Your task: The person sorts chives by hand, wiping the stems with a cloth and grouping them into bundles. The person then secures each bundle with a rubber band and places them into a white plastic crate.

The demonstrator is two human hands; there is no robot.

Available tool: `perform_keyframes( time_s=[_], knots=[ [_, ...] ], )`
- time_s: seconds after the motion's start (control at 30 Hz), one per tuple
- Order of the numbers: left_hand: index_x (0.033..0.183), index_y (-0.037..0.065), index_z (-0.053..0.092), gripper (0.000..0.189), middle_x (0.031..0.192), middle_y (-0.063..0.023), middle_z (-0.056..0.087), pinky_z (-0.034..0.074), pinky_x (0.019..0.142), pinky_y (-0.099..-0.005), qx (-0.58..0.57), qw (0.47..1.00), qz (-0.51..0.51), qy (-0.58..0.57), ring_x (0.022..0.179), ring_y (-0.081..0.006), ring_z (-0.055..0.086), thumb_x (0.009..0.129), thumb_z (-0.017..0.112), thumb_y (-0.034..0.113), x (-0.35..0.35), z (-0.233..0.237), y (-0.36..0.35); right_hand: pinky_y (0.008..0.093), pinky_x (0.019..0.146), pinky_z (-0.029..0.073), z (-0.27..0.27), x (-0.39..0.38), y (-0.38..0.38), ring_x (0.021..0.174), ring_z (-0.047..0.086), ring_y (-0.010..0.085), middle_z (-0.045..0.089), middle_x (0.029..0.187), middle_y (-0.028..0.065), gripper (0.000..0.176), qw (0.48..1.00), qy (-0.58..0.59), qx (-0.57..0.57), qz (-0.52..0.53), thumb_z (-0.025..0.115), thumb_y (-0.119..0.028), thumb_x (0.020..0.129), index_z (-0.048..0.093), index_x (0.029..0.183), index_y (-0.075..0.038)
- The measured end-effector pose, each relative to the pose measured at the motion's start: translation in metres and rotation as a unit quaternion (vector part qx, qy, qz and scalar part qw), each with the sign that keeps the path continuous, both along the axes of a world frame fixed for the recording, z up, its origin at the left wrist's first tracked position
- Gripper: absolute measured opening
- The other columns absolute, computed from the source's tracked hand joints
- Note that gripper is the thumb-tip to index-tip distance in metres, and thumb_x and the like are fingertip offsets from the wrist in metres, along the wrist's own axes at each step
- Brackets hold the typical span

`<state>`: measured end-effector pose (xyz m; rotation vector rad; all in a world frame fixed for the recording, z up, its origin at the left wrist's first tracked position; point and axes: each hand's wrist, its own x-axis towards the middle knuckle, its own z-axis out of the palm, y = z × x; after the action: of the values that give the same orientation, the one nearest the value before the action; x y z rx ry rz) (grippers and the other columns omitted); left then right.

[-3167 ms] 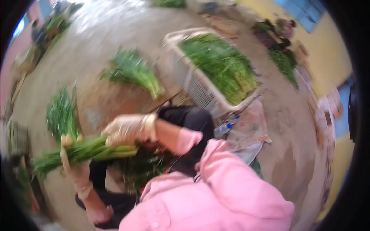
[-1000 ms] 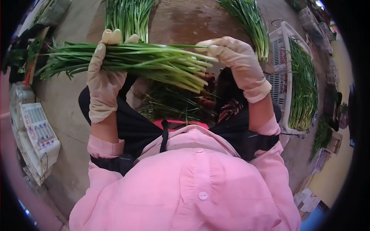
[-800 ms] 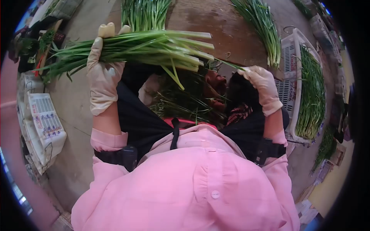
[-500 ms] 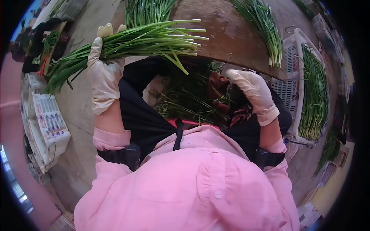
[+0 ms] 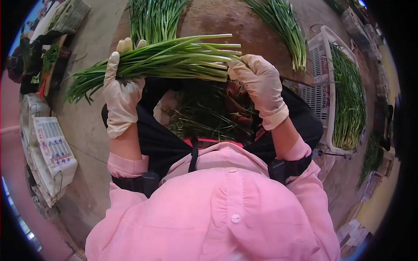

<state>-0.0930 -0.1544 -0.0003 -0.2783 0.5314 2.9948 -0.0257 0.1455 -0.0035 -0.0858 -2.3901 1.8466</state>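
My left hand, in a pale glove, is wrapped round a bunch of long green stalks, leaves to the left and pale ends to the right. My right hand, gloved too, pinches at the pale ends on the bunch's right side; its fingertips are closed on stalk ends. Behind the bunch, on a brown wooden board, lie a pile of green stalks and another bunch. Loose green leaves fill the space between my knees below my hands.
On the right stands a white crate packed with green stalks. White crates are at the left, with another crate farther back. A small board with greens stands at the far left.
My right hand has moved up and left from beside the loose leaves to the bunch's pale ends. The bunch and my left hand appear slightly lower and farther right.
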Motion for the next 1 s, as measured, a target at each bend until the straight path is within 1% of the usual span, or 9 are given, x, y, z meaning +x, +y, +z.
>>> perform_keyframes(
  time_s=[0.03,0.13,0.17,0.3,0.6,0.73,0.8,0.97,1.0],
  knots=[
    [0.132,-0.002,0.057,0.035,0.133,-0.0174,0.061,0.046,0.108,-0.0552,-0.004,1.0,0.001,-0.007,0.13,-0.0442,0.051,0.099,0.057,0.01,-0.001,-0.002,0.002,0.0216,0.066,0.043,-0.004,-0.001,0.003,0.073,0.058,0.0057,0.066,0.08,-0.0012,0.018,0.998,0.031,0.046,-0.012,0.068,-0.019,0.095,0.072,0.093,-0.002],
    [0.13,-0.001,0.059,0.032,0.13,-0.0169,0.063,0.049,0.105,-0.0552,-0.013,0.999,0.025,-0.018,0.128,-0.0435,0.053,0.099,0.057,0.009,0.0,-0.001,0.009,0.0221,0.068,0.044,-0.004,0.007,0.005,0.079,0.06,0.0053,0.069,0.085,-0.0011,0.019,0.965,-0.107,-0.24,0.024,0.067,-0.024,0.097,0.073,0.098,-0.006],
    [0.13,-0.001,0.059,0.032,0.13,-0.017,0.063,0.05,0.104,-0.0554,-0.01,1.0,0.02,-0.014,0.127,-0.0436,0.053,0.099,0.057,0.009,-0.001,-0.002,0.009,0.0219,0.071,0.044,0.0,0.012,0.003,0.081,0.061,0.0051,0.071,0.09,0.0003,0.021,0.95,-0.13,-0.281,0.028,0.067,-0.027,0.096,0.073,0.101,-0.007],
    [0.13,-0.001,0.058,0.032,0.13,-0.0167,0.063,0.053,0.1,-0.0564,-0.006,0.999,0.02,-0.025,0.125,-0.0436,0.055,0.1,0.056,0.01,-0.003,-0.005,0.015,0.0212,0.075,0.046,-0.004,0.013,0.0,0.081,0.064,0.0069,0.074,0.099,0.0061,0.022,0.928,-0.142,-0.335,0.082,0.067,-0.025,0.096,0.071,0.108,-0.006],
    [0.132,0.001,0.057,0.033,0.131,-0.0156,0.062,0.052,0.101,-0.0569,-0.032,0.998,0.052,0.002,0.124,-0.0425,0.056,0.101,0.055,0.012,0.001,-0.007,0.027,0.0242,0.078,0.05,-0.025,0.007,-0.004,0.086,0.067,0.0104,0.074,0.102,0.0093,0.014,0.879,-0.176,-0.442,0.014,0.065,-0.021,0.097,0.068,0.101,-0.008],
    [0.133,0.001,0.057,0.034,0.136,-0.0166,0.059,0.046,0.107,-0.0592,-0.017,0.996,0.084,-0.005,0.131,-0.042,0.05,0.101,0.053,0.01,-0.004,-0.006,0.015,0.0232,0.078,0.05,-0.031,0.005,0.023,0.09,0.065,0.0118,0.072,0.106,0.0092,0.014,0.9,-0.089,-0.427,-0.015,0.063,-0.017,0.097,0.068,0.104,-0.007],
    [0.134,0.001,0.057,0.034,0.139,-0.0175,0.057,0.042,0.111,-0.0595,-0.017,0.994,0.109,-0.008,0.134,-0.0414,0.047,0.101,0.052,0.009,-0.007,-0.003,0.009,0.0227,0.079,0.049,-0.039,0.012,0.062,0.09,0.065,0.0103,0.072,0.105,0.0075,0.015,0.933,-0.056,-0.355,-0.022,0.063,-0.017,0.096,0.068,0.106,-0.007],
    [0.135,0.001,0.056,0.035,0.14,-0.016,0.057,0.04,0.113,-0.0579,-0.021,0.99,0.14,-0.008,0.136,-0.0403,0.046,0.102,0.051,0.008,-0.008,0.008,-0.013,0.0181,0.072,0.047,-0.058,0.039,0.135,0.086,0.063,0.0034,0.072,0.101,0.0012,0.015,0.958,-0.15,-0.147,-0.197,0.062,-0.021,0.096,0.07,0.102,-0.009],
    [0.136,0.002,0.056,0.035,0.14,-0.0156,0.057,0.039,0.113,-0.0577,-0.021,0.989,0.146,-0.006,0.136,-0.0403,0.046,0.102,0.05,0.008,-0.008,0.011,-0.015,0.0259,0.071,0.051,-0.059,0.04,0.14,0.082,0.067,0.0131,0.072,0.094,0.0041,0.017,0.97,-0.185,-0.042,-0.149,0.064,-0.022,0.093,0.072,0.102,-0.009]
  ],
)
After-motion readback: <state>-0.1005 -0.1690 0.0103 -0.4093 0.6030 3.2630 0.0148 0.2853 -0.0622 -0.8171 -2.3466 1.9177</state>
